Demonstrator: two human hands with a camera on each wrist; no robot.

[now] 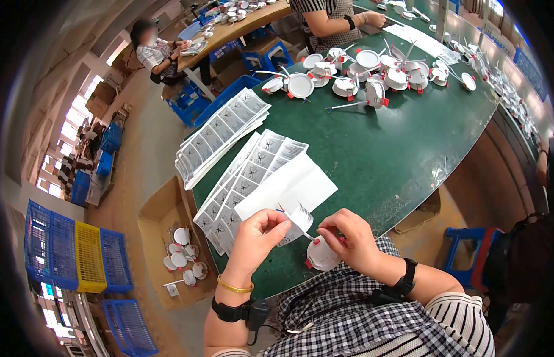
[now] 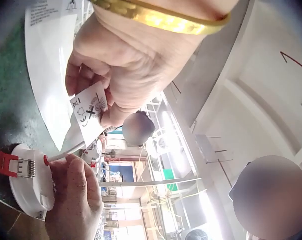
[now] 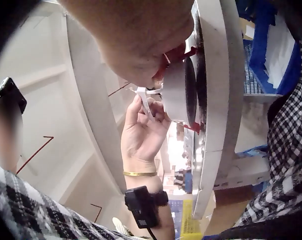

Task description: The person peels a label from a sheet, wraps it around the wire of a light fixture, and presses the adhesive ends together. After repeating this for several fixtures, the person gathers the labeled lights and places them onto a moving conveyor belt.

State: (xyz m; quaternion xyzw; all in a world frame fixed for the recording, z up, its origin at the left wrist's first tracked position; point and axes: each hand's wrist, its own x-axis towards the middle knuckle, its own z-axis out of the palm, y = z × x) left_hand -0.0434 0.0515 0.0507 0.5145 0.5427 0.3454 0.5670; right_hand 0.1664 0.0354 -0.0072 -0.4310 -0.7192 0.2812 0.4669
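My left hand (image 1: 262,232) pinches a small white printed label (image 1: 297,219) between thumb and fingers; the label (image 2: 88,114) is wrapped round a thin white cable (image 2: 66,151). My right hand (image 1: 348,238) grips a round white downlight (image 1: 320,254) with red spring clips, held at the near edge of the green table (image 1: 396,149). In the left wrist view the downlight (image 2: 31,182) shows a red clip and a spring. The right wrist view has the downlight (image 3: 178,90) under my right palm and the left hand (image 3: 143,132) at the label.
Sheets of printed labels (image 1: 247,172) and a blank white sheet (image 1: 295,187) lie just ahead of my hands. Several finished downlights (image 1: 360,74) crowd the far table end, where another person (image 1: 333,18) works. A cardboard box (image 1: 176,250) of lamps and blue crates (image 1: 74,250) stand on the floor left.
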